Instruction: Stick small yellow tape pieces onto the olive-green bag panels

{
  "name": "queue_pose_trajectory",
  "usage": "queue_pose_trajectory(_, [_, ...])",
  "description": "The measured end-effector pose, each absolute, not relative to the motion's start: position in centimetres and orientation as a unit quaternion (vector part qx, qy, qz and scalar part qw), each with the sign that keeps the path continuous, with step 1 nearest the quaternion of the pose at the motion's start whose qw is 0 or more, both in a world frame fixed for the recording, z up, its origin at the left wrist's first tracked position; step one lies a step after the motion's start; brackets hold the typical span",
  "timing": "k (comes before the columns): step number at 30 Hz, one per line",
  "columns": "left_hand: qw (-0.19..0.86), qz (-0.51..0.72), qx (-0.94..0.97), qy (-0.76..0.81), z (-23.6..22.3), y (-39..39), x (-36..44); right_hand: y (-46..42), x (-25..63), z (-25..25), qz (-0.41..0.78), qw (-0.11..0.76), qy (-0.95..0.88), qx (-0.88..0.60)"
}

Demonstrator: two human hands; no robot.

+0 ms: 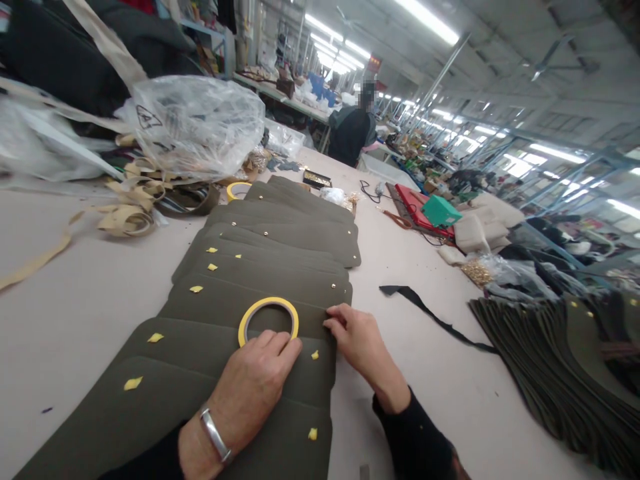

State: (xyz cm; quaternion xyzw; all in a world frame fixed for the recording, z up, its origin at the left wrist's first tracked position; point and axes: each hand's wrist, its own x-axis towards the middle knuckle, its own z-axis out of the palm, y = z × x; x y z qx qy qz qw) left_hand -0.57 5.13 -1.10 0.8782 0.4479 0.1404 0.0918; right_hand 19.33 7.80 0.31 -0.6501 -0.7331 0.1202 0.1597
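Observation:
My left hand, with a silver bracelet at the wrist, grips the lower rim of a yellow roll of tape. The roll is tilted up over a row of overlapping dark olive fabric panels. Thumb and forefinger of my right hand are pinched together at the panels' right edge; what is between them is too small to make out. Small yellow tape pieces stick to the nearer panels. Farther panels show small metal studs instead.
A second tape roll lies behind the panels. Beige strapping and a clear plastic bag are at the left. To the right are a black strip, a stack of olive panels and a green box. A person stands farther back.

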Motion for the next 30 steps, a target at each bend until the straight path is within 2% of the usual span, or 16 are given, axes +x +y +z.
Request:
queue_pose_trajectory(2, [0.097,0.140,0.878,0.448,-1.1,5.1,-0.6,8.0,20.7,0.8,0.141,0.185,-0.761,-0.606])
queue_pose_trajectory(4, [0.102,0.136,0.877,0.449,-1.1,5.2,-0.5,8.0,21.7,1.1,0.103,0.176,-0.806,-0.556])
queue_pose_trajectory(8, [0.108,0.131,0.875,0.453,-1.1,5.2,-0.5,8.0,22.0,1.5,-0.001,0.044,-0.897,-0.440])
queue_pose_trajectory(13, [0.105,0.143,0.877,0.447,-1.2,5.1,-0.7,9.2,20.3,2.5,-0.063,-0.094,-0.924,-0.366])
queue_pose_trajectory(18, [0.085,0.246,0.872,0.415,-1.7,5.5,-1.2,10.1,18.3,2.8,-0.052,-0.130,-0.901,-0.410])
queue_pose_trajectory(21, [0.094,0.345,0.858,0.368,-1.5,5.8,-1.6,9.8,17.9,2.6,-0.016,-0.098,-0.863,-0.495])
queue_pose_trajectory(23, [0.094,0.373,0.850,0.361,-1.3,5.7,-1.8,9.0,18.1,2.5,0.012,-0.047,-0.843,-0.536])
queue_pose_trajectory(25, [0.081,0.380,0.841,0.376,-1.1,5.5,-1.9,7.8,18.2,2.7,0.048,0.059,-0.835,-0.545])
queue_pose_trajectory(28, [0.062,0.394,0.829,0.392,-1.0,4.9,-2.0,5.6,18.0,3.2,0.123,0.256,-0.835,-0.472])
queue_pose_trajectory(30, [0.059,0.398,0.827,0.393,-0.8,4.6,-2.0,4.3,17.6,3.5,0.147,0.324,-0.839,-0.411])
